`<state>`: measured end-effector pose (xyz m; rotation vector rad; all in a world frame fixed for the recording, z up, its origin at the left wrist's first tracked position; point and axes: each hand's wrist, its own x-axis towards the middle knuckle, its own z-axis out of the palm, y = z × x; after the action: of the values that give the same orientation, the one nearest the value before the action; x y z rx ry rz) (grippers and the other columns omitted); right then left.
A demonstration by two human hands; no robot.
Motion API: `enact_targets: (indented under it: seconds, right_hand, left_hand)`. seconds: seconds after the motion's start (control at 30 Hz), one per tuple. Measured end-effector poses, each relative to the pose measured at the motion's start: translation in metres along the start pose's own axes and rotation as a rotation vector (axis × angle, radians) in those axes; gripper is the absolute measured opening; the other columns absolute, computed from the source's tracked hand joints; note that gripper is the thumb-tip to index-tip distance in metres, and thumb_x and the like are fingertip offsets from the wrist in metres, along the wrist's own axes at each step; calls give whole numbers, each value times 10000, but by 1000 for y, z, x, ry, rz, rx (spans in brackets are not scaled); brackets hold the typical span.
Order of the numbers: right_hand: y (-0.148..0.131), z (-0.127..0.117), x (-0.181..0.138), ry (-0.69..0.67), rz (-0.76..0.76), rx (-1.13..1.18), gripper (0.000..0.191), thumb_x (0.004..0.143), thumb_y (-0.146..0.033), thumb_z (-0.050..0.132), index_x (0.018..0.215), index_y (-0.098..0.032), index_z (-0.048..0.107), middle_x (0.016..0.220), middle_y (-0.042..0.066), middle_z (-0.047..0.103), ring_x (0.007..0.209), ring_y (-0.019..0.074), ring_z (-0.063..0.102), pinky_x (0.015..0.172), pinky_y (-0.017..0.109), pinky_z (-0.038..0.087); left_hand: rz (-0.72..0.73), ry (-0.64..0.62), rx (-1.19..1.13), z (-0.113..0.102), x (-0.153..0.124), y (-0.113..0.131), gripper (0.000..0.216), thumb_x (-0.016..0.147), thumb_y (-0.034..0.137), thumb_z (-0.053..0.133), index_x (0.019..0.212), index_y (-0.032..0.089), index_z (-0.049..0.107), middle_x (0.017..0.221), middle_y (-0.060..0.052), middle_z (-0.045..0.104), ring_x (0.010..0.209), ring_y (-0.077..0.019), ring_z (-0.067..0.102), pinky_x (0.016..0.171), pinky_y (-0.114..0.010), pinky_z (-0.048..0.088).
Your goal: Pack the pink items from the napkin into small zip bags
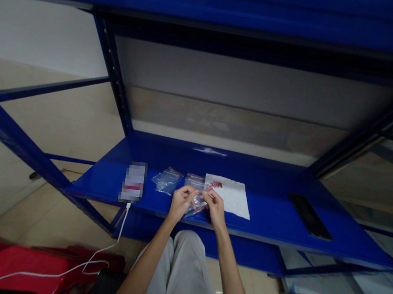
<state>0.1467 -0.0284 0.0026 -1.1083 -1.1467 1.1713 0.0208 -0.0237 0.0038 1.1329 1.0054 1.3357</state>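
Note:
My left hand (181,202) and my right hand (215,205) are close together over the front of the blue shelf, fingers pinched on a clear plastic bag (197,206) between them. Whether anything is inside that bag is too small to tell. More clear bags (195,180) lie flat just behind my hands, and a loose pile of clear plastic bags (168,180) is to the left. Beside my right hand lies a white sheet (235,198), with a small cluster of pink and brown pieces (214,185) on its left part.
A phone (133,182) with a white charging cable (119,232) lies at the shelf's left end. Toward the right is a flat black object (310,216). Blue uprights (115,73) and an upper shelf (211,8) frame the blue shelf (267,173). Something red (25,269) is at lower left.

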Motion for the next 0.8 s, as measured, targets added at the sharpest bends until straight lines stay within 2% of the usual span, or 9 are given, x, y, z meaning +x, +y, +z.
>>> enact_targets:
  seconds: [0.1,0.23,0.3,0.43,0.53,0.63,0.8]
  right_hand:
    - [0,0,-1,25,-6,-6,317,671,-466,641,669,-160,561,504,-43,459,430,72,354,405,196,273]
    - [-1,0,-2,49,-22,-34,356,633,-488,663,717,-144,644,571,4,557,482,102,439,429,213,333]
    - [-1,0,-1,54,-23,-23,370,628,-497,664,734,-142,660,600,13,583,492,108,457,438,218,347]
    - [-2,-1,0,88,-33,-9,390,657,-516,631,754,-139,666,515,-16,537,425,84,397,405,208,305]
    - [-3,0,0,133,-50,-9,372,668,-509,622,751,-148,649,552,-5,566,440,95,429,408,211,329]
    - [-5,2,-2,148,-41,-32,367,690,-516,594,779,-162,635,537,0,572,449,120,465,410,225,363]
    - [-5,1,-3,102,-51,-35,342,701,-496,593,792,-168,622,564,4,595,451,129,490,432,239,393]
  left_hand:
    - [-66,32,12,0,0,1,325,670,419,650,782,119,601,533,14,590,303,-55,458,287,-152,269]
    - [-45,67,1,-1,-1,1,349,664,439,647,777,110,621,656,-39,664,284,-47,457,260,-158,218]
    - [-16,54,-8,-2,-1,0,344,692,441,619,802,115,626,727,-59,683,291,-48,470,263,-161,223]
    - [33,55,9,-2,-1,1,352,732,439,572,859,116,634,778,-72,685,327,-64,510,265,-163,227]
    - [62,56,76,1,-2,2,344,730,427,574,846,116,662,734,-56,682,346,-72,509,296,-174,302]
    - [115,49,132,3,-4,2,337,745,429,553,835,132,685,682,-33,673,399,-90,528,394,-197,406]
    - [120,58,166,1,-5,-1,370,783,447,501,845,129,680,543,-6,619,387,-93,518,400,-187,379]
